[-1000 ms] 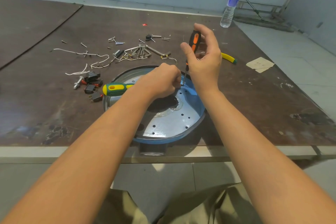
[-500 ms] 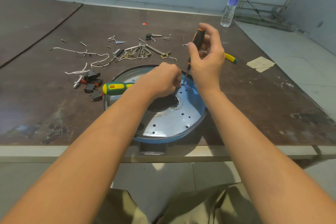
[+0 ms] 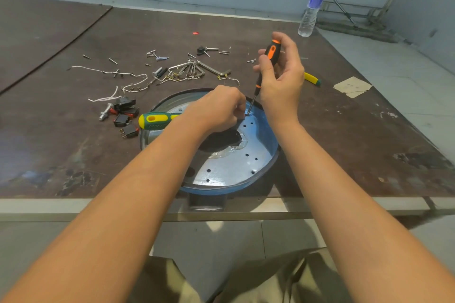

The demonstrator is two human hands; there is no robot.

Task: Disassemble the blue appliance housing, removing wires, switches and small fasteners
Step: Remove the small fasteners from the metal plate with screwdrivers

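Over the far rim of the blue appliance housing, an orange-and-black screwdriver is gripped in the curled fingers of the right hand, tip down on the plate. The left hand is curled beside the tip; what it holds cannot be told. The round housing, with a perforated silvery plate and dark centre hole, overhangs the table's near edge. Switches, wires and screws are scattered to its left and beyond; bare tabletop is seen toward the right edge.

The housing sits at the table's near edge; switches lie left of it, wires behind them, a bottle at the far right corner.
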